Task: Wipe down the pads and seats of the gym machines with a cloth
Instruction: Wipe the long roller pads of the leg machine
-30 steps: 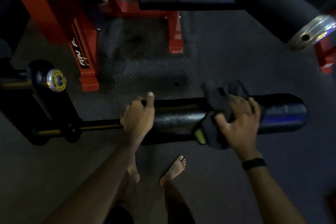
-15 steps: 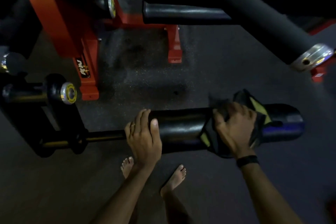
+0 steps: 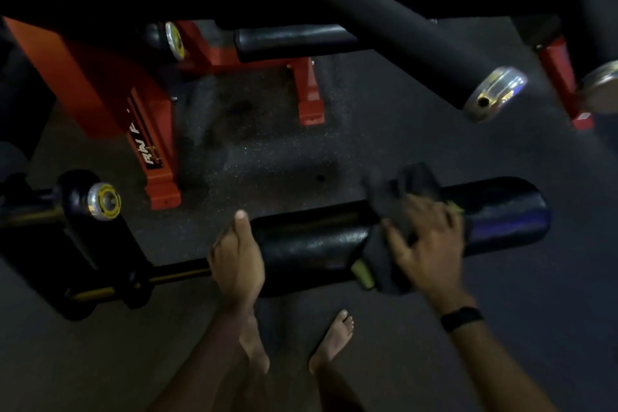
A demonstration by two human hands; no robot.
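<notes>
A black roller pad [image 3: 317,241] lies across the view on a thin bar. My left hand [image 3: 237,261] grips the pad's left end, thumb pointing up over the top. A dark cloth [image 3: 406,186] with a yellow-green edge is draped over the pad right of the middle. On top of it my right hand [image 3: 429,239] presses with spread fingers, and a black band sits on that wrist. The right end of the pad shows a bluish sheen and is bare.
An orange-red machine frame [image 3: 100,94] stands at the far left. A long black foam roller with a chrome cap [image 3: 401,33] hangs above, and another pad [image 3: 294,40] lies behind it. A black lever arm with a yellow-ringed cap [image 3: 103,201] is at left. My bare feet [image 3: 334,338] stand on dark rubber floor.
My right hand went from gripping the cloth round the pad to pressing it with spread fingers. My left hand slid from the pad's top to its near side, thumb up.
</notes>
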